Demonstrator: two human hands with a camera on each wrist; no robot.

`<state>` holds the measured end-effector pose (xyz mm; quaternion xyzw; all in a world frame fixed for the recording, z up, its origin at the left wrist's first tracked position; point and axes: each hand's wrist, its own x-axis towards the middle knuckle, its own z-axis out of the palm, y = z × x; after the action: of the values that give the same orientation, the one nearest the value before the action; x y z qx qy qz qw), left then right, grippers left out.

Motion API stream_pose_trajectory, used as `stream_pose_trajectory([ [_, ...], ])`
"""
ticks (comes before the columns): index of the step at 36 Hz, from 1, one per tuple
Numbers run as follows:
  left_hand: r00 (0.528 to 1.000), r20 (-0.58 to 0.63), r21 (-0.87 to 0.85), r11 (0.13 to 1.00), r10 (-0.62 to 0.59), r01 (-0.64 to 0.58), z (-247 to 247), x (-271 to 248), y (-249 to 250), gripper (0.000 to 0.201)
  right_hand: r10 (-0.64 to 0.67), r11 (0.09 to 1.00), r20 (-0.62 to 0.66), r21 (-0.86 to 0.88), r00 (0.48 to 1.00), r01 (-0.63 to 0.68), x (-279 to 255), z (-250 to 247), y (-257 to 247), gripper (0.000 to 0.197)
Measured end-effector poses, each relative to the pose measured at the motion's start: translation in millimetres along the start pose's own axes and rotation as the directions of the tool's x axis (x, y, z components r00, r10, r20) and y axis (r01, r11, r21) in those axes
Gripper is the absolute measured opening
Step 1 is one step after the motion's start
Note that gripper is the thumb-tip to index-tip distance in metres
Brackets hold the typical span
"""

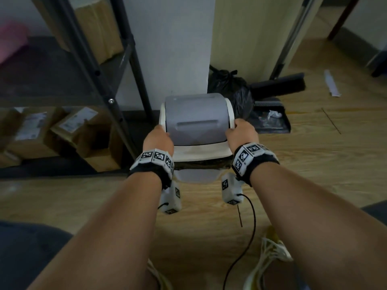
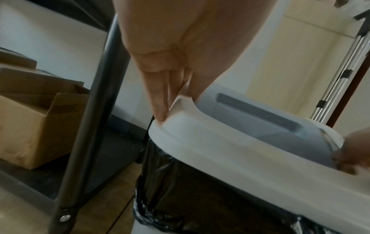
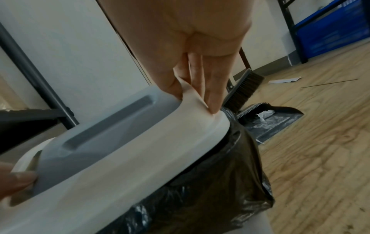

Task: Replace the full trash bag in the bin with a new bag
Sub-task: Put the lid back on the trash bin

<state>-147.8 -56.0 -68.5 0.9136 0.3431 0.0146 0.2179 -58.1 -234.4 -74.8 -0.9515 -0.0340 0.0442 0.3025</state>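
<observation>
A white bin lid (image 1: 201,151) with a grey swing flap (image 1: 195,120) sits over a pale bin (image 1: 196,175) on the floor. A black bag (image 1: 199,165) lines the bin, its edge folded out under the lid (image 2: 180,182) (image 3: 220,182). My left hand (image 1: 159,139) grips the lid's left side, thumb on top and fingers (image 2: 158,107) down the outer edge. My right hand (image 1: 243,132) grips the right side the same way, fingers (image 3: 212,95) on the outer ridge. A narrow gap shows between lid and bag in the right wrist view. A tied full black bag (image 1: 232,88) lies behind the bin.
A dark metal shelf rack (image 1: 100,70) holding cardboard boxes (image 1: 69,130) stands close on the left. A white wall corner rises just behind the bin. A broom (image 1: 278,84) and a dustpan (image 1: 272,120) lie to the right on the wooden floor. My shoes show below.
</observation>
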Motion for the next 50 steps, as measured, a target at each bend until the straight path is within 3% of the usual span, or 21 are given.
stream_pose_trajectory([
  [11, 1.0, 0.02, -0.118, 0.993, -0.001, 0.003, 11.6, 9.3, -8.4, 0.029, 0.01, 0.999, -0.012, -0.044, 1.0, -0.011, -5.4, 2.6, 7.2, 0.027],
  [19, 0.995, 0.077, -0.224, 0.971, -0.064, 0.08, 25.9, -1.8, -16.2, 0.036, 0.032, 0.999, 0.033, -0.023, 0.999, -0.031, -12.5, 5.1, 13.1, 0.011],
  [24, 0.987, 0.135, -0.277, 0.953, -0.086, 0.122, 32.9, -8.4, -19.4, 0.041, -0.005, 0.981, 0.134, -0.191, 0.991, 0.031, -20.7, 8.4, 19.8, 0.033],
  [36, 0.983, 0.144, -0.295, 0.943, -0.114, 0.153, 34.9, 1.9, -16.1, 0.042, 0.065, 0.997, 0.139, -0.059, 0.988, -0.057, -10.2, 17.7, 21.1, 0.04],
  [50, 0.989, 0.1, -0.311, 0.94, -0.112, 0.138, 36.3, 47.3, -14.4, 0.045, 0.111, 0.987, 0.174, 0.092, 0.979, -0.128, 45.3, 29.5, -4.5, 0.04],
])
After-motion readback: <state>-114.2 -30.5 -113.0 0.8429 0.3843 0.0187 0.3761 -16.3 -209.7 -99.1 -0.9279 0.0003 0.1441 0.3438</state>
